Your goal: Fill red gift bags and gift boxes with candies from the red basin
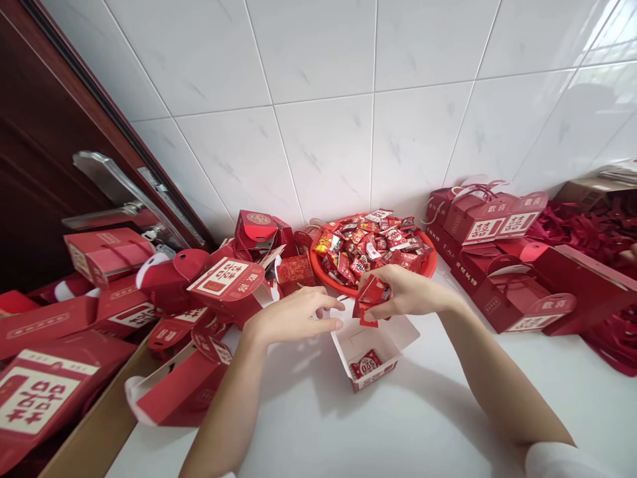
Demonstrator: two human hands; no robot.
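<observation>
An open gift box (371, 352), white inside and red outside, stands on the white table with a red candy packet (365, 364) marked 520 lying in it. Over the box's back edge, my right hand (403, 292) grips red candy packets (371, 295). To the left, my left hand (303, 314) hovers beside the box with its fingers apart and nothing held. Behind both hands sits a round red basket (428, 264) heaped with wrapped candies (371, 245).
Closed red boxes (229, 282) pile up on the left, some over a cardboard carton (107, 411). More red boxes (497, 219) stack at the right, near dark red ribbons (577, 222). A tiled wall (323, 153) rises behind; a door handle (124, 186) is at left.
</observation>
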